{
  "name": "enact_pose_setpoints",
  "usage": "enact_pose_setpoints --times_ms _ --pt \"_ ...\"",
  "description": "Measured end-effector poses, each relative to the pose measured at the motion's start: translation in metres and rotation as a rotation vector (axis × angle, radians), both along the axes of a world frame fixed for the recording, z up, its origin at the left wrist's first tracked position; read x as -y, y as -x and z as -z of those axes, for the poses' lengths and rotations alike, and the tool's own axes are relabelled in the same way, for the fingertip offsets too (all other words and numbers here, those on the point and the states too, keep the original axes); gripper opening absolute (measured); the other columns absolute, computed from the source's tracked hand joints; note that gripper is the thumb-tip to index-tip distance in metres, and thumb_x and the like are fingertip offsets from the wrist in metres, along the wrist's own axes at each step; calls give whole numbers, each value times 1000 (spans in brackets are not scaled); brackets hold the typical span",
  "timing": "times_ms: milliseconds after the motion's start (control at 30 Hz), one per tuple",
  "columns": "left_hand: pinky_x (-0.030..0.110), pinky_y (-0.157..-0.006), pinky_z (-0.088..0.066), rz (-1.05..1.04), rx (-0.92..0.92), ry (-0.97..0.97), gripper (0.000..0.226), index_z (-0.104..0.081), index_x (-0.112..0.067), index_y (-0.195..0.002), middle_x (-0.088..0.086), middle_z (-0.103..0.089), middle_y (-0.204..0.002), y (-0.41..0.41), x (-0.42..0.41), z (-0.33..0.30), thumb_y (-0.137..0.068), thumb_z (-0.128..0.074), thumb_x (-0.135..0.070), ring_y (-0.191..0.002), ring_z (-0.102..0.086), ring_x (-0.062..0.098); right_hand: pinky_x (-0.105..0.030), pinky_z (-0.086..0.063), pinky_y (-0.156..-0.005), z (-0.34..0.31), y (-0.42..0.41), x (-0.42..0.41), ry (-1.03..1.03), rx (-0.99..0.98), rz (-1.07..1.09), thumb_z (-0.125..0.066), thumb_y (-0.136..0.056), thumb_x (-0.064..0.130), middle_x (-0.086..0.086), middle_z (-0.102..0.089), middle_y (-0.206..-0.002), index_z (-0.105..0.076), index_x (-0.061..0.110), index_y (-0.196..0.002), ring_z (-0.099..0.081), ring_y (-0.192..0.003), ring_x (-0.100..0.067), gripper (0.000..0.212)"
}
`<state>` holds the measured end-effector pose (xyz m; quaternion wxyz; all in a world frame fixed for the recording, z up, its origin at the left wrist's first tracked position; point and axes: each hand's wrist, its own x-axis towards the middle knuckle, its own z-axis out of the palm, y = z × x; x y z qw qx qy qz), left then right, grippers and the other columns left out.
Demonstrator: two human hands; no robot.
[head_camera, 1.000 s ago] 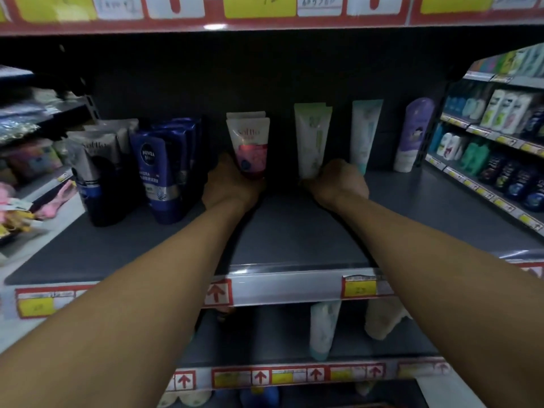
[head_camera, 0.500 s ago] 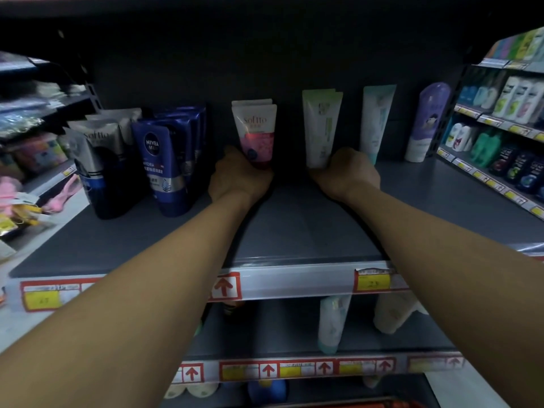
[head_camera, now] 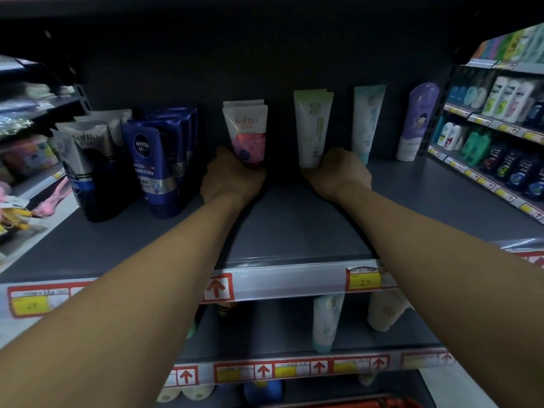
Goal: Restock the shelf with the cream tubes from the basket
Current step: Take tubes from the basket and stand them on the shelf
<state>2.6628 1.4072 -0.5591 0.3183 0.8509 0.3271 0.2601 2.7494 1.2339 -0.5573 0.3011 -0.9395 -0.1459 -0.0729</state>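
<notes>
- Left hand (head_camera: pixel 232 179) grips pink tube (head_camera: pixel 247 136), right hand (head_camera: pixel 338 172) grips green tube (head_camera: pixel 313 131).
- Seat both caps flat on shelf (head_camera: pixel 294 225), upright, before releasing.

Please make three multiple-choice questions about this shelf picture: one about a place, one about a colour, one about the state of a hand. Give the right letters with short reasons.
1. Where does the Nivea Men tube stand relative to the pink Softto tube?
A. To its left
B. To its right
C. On the shelf below

2. What colour is the bottle at the far right of this shelf?
A. Red
B. Purple
C. Black

3. What is the right hand doing?
A. Hanging open
B. Holding the pale green tube at its base
C. Gripping a price tag

Answers: 1 A, it stands left of the left hand. 2 B, its body is lilac. 3 B, the fingers curl around the tube's bottom.
</notes>
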Motion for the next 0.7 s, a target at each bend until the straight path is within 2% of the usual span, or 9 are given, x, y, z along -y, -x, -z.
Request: enact_pose_setpoints --times_ms 200,400,500,600,700 --pt "34 -82 -48 -1 -11 -3 74 -53 -19 -136 10 -65 -132 0 0 0 -78 -77 -59 -118 -66 35 -35 -47 -74 0 1 0 1 10 -3 -69 -84 58 -7 -68 -112 -67 19 -111 -67 -102 -30 47" --pt "34 -82 -48 2 -25 1 74 -52 -18 -136 10 -65 -132 0 1 -2 -78 -78 -56 -118 -66 34 -35 -47 -72 2 -2 0 -1 5 -14 -68 -85 59 -2 -61 -95 -57 24 -92 -63 -91 -26 38" --pt "36 -85 -51 -1 -28 7 75 -51 -17 -137 10 -65 -132 -1 0 -1 -78 -78 -55 -118 -66 35 -34 -47 -70 3 -5 -1 4 6 -14 -68 -85 58 -1 -59 -93 -57 23 -92 -57 -83 -24 37" --pt "35 -87 -48 7 -42 8 78 -47 -13 -140 12 -63 -136 -1 1 0 -81 -79 -53 -123 -64 35 -32 -46 -69 4 -7 0 18 4 -23 -70 -83 59 0 -57 -89 -57 24 -90 -55 -80 -23 38" --pt "36 -94 -49 11 -59 0 84 -40 -9 -142 15 -59 -140 1 2 0 -82 -78 -53 -128 -60 36 -28 -42 -62 2 -5 2 32 -1 -32 -72 -78 64 0 -58 -84 -58 22 -84 -55 -78 -22 44"
